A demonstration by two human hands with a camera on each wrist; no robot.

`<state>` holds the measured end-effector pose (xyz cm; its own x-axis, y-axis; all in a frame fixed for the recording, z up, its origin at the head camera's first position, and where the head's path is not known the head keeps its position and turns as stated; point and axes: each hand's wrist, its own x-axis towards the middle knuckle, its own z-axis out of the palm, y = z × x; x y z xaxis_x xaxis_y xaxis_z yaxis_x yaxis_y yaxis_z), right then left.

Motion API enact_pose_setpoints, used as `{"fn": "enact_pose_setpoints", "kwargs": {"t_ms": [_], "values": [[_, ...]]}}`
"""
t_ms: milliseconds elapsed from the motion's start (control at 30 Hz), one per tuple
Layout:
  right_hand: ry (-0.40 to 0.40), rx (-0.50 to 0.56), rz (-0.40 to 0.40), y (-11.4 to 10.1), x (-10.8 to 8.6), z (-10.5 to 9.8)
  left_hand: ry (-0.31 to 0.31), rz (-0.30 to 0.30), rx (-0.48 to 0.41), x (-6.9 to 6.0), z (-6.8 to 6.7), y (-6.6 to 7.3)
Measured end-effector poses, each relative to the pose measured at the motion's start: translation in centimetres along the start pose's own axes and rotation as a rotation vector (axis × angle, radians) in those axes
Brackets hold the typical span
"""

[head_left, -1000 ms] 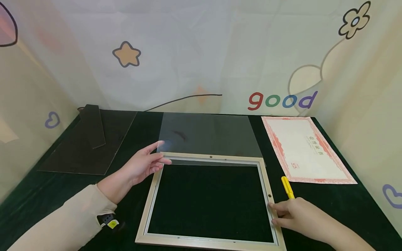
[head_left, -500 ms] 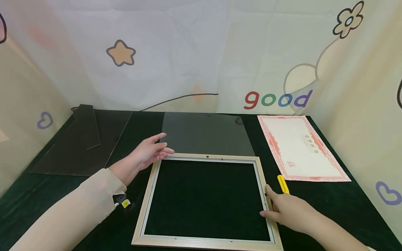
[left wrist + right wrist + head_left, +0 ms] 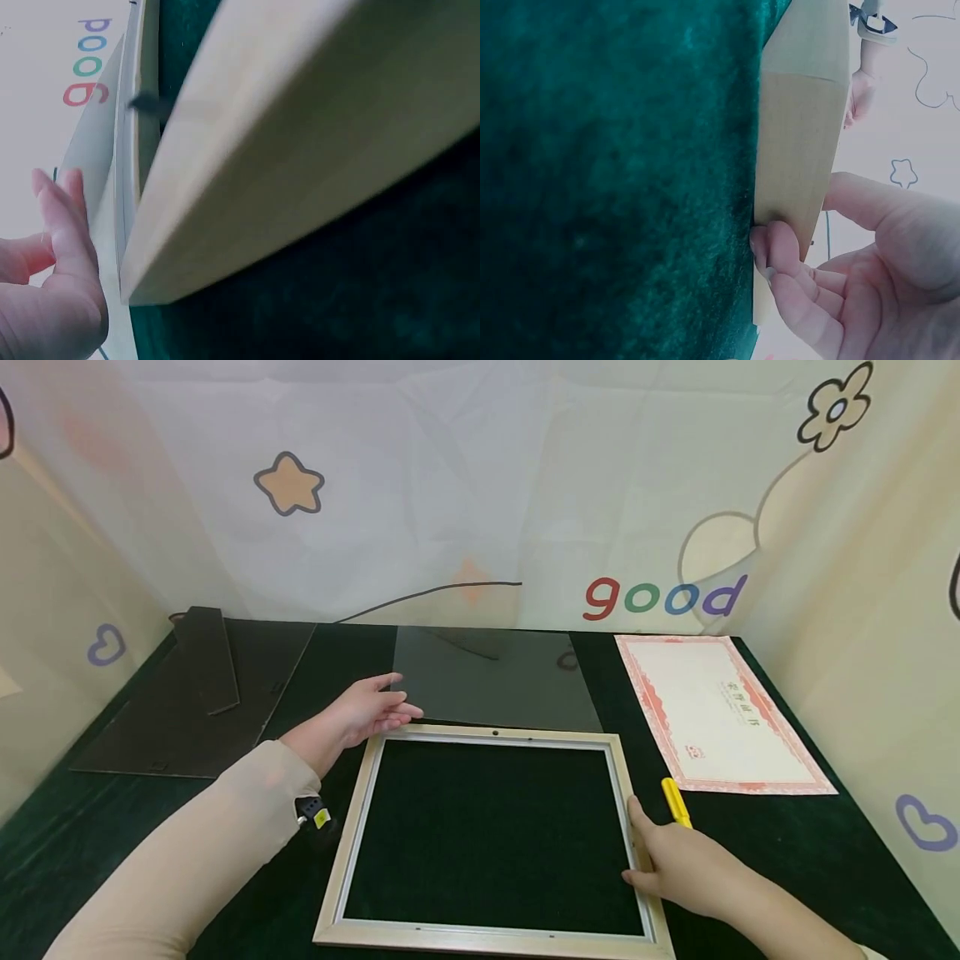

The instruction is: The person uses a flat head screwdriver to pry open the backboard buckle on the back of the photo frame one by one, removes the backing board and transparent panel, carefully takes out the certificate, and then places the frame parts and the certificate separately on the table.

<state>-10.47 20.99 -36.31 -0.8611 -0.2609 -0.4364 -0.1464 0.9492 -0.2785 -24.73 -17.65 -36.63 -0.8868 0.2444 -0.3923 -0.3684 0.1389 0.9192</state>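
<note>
A pale wooden picture frame (image 3: 495, 735) lies in front of me in the head view, with dark green cloth showing through its opening. My right hand (image 3: 686, 868) grips the frame's right side; in the right wrist view its fingertips press the outer face and the thumb reaches the upper edge. Just beyond the frame's far side is a clear sheet (image 3: 495, 685), dark with reflections. At the sheet's near left corner, my left hand (image 3: 367, 714) pinches its edge. The left wrist view shows that hand (image 3: 67, 262) beside the translucent sheet (image 3: 94, 150).
A dark backing board (image 3: 161, 727) with a hinged stand lies at the back left. On the right is a red-bordered certificate (image 3: 723, 718). A yellow pen or marker (image 3: 675, 800) lies beside the right hand. A printed curtain (image 3: 420, 510) encloses the back and sides.
The clear sheet has moved away from the frame's far side, which it overlapped earlier. My left hand has moved slightly right and away. My right hand stays at the frame's right side.
</note>
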Motion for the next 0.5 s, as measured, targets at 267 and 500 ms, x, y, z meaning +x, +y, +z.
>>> {"fn": "enact_pose_setpoints", "kwargs": {"t_ms": [267,500], "values": [[0.016,0.008,0.001,-0.1,-0.8,-0.2,-0.029,-0.034,0.026,0.3,-0.2,0.5],[0.009,0.001,-0.009,-0.1,-1.3,-0.5,-0.042,-0.05,0.103,-0.1,-0.3,0.9]]}}
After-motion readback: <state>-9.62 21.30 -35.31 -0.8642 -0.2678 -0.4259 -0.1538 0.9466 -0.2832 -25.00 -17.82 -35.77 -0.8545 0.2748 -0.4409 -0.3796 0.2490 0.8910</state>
